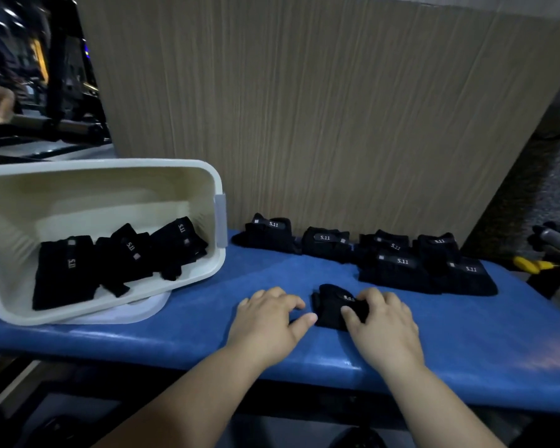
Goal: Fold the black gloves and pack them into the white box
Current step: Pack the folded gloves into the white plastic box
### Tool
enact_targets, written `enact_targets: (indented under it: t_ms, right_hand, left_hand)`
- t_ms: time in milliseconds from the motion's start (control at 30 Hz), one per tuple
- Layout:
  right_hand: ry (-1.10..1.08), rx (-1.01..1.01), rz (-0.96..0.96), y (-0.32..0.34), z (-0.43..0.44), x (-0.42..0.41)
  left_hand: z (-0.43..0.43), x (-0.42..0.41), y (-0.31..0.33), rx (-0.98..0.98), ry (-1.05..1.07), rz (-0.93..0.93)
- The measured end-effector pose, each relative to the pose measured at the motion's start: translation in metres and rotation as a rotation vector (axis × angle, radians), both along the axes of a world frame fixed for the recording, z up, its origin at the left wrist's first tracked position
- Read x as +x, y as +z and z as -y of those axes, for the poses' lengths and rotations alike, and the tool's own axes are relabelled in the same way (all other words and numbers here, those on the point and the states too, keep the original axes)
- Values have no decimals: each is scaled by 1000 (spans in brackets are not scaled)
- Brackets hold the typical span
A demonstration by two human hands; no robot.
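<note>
A folded black glove [332, 307] lies on the blue bench top [207, 305] near its front edge. My right hand [380, 321] grips the glove's right side, fingers curled over it and thumb against its front. My left hand [269, 318] rests beside it with its fingers curved, the thumb tip touching the glove's left edge. The white box [104, 173] stands tilted on the left, with three folded black gloves [120, 257] inside. Several more black gloves [398, 263] marked 5.11 lie in a row at the back of the bench.
A tall cardboard sheet [320, 108] stands upright right behind the bench. The box leans on a white lid [136, 310]. Yellow-handled tools [543, 266] and a dark metal frame [556, 237] sit off the right end. Dim room with equipment at far left.
</note>
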State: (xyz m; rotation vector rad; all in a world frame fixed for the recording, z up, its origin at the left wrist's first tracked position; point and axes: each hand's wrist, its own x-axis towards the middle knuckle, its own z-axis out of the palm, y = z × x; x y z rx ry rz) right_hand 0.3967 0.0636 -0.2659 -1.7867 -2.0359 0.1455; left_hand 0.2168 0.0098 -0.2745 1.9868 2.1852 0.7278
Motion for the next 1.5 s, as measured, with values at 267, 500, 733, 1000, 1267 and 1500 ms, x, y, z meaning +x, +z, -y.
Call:
enact_targets:
  t_ms: [267,500,733,1000,1267,1500]
  right_hand:
    - [223,-61,-162,-2,12,-44]
    - [292,-163,-162,6,9,-56]
    - [518,-317,-286,8,1,-76]
    - [663,-436,-467,13,0,-94]
    - [798,-657,-802,13,8,-122]
    - [799,-497,-1102,6,8,-145]
  left_hand:
    - [10,0,4,41,165,-7]
    - [20,-29,19,15,114,342]
    - [22,-53,13,38,100,613]
    - [29,-72,13,81,68,1008]
    - [34,-95,19,186,66,1093]
    - [31,-108,19,412,225,1184]
